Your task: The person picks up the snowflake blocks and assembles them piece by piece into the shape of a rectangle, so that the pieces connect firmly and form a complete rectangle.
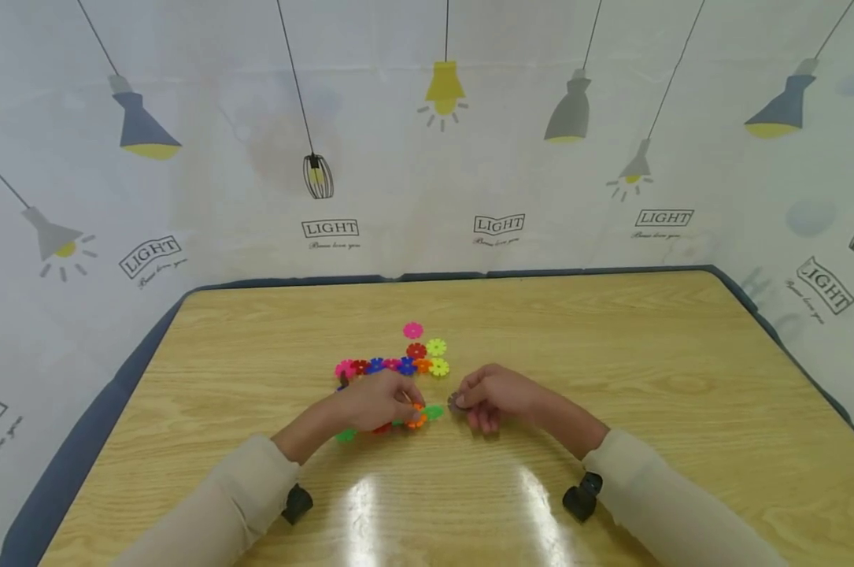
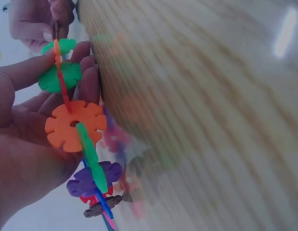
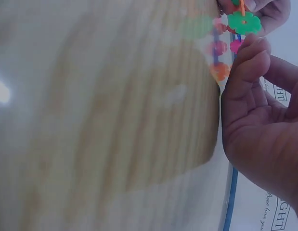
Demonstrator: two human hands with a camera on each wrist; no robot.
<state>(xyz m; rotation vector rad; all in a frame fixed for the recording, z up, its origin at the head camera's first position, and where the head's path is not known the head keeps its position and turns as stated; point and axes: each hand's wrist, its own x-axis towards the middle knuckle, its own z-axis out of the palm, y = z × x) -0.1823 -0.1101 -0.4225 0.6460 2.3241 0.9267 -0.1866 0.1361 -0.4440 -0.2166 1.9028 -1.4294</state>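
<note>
My left hand pinches an orange flower-shaped disc near the end of a chain of slotted plastic discs. A bright green disc sticks out at the chain's right end. Further along in the left wrist view come another green disc, a second orange disc and a purple disc, slotted together at angles. Between thumb and fingers, my right hand holds a dark brown disc, close to the green one. In the right wrist view my right fingers mostly hide that brown disc.
Behind my left hand, a row of joined discs in pink, red and blue belongs to the same cluster. Two yellow discs, a red disc and a pink disc lie beyond it on the wooden table. A lamp-printed cloth surrounds the table.
</note>
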